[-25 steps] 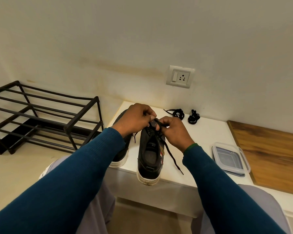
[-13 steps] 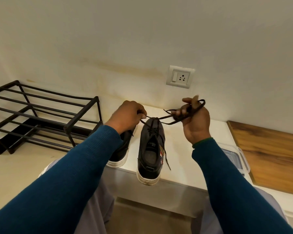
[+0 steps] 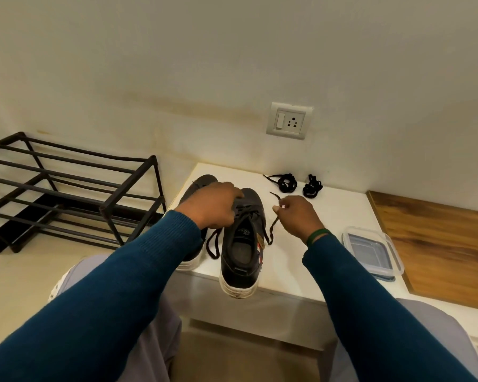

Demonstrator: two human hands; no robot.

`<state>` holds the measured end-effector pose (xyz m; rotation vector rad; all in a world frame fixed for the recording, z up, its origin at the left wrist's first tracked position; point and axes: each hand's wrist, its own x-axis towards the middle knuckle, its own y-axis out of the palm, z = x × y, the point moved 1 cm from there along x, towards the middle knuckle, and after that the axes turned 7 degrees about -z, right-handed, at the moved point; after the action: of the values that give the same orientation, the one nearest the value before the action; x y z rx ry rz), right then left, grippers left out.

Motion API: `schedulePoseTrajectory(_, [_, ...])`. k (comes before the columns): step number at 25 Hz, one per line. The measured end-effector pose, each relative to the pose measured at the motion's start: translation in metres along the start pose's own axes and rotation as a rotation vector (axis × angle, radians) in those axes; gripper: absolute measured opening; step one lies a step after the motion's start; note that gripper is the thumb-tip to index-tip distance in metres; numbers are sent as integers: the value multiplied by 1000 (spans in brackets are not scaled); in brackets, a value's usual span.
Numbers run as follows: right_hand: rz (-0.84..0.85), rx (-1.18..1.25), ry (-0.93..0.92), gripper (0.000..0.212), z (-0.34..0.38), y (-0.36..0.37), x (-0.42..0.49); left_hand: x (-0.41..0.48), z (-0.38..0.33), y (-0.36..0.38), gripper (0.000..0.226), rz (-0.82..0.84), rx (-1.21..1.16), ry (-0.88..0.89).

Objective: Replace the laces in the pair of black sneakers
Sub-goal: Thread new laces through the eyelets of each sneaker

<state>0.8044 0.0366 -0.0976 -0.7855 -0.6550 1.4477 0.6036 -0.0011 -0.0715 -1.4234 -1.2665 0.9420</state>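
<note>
Between both hands, at the near edge of a white table (image 3: 329, 216), one black sneaker (image 3: 240, 252) sits toe-away with its heel overhanging, prob. so the eyelets face the person. L hand (image 3: 213, 206) curls down on the lace (image 3: 271, 230) at the upper eyelets, w/ a slack loop hanging below the wrist, likely pinning the shoe while the other end is worked. R hand (image 3: 298, 219), just right of the shoe, pinches the free lace end, its tip sticking up past the fingers. Second sneaker (image 3: 202, 183) lies beneath & left of the L hand. Two bundled spare laces (image 3: 287, 183) wait beyond the R hand, near the wall, apparently the replacements. Right of the R wrist is a clear lidded container (image 3: 370, 249), nothing visible inside. Black shoe rack (image 3: 66, 188) stands well left of the L hand.
</note>
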Motion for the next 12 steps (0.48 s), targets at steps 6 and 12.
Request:
schedulePoseTrajectory(6, [71,220,-112,12,10,21,-24,8,-6,12,21,-3,-307,-137])
schedulePoseTrajectory(12, [104,-274,-237,10,-6,2,-10,-7,15,-6,16,114,-45,-202])
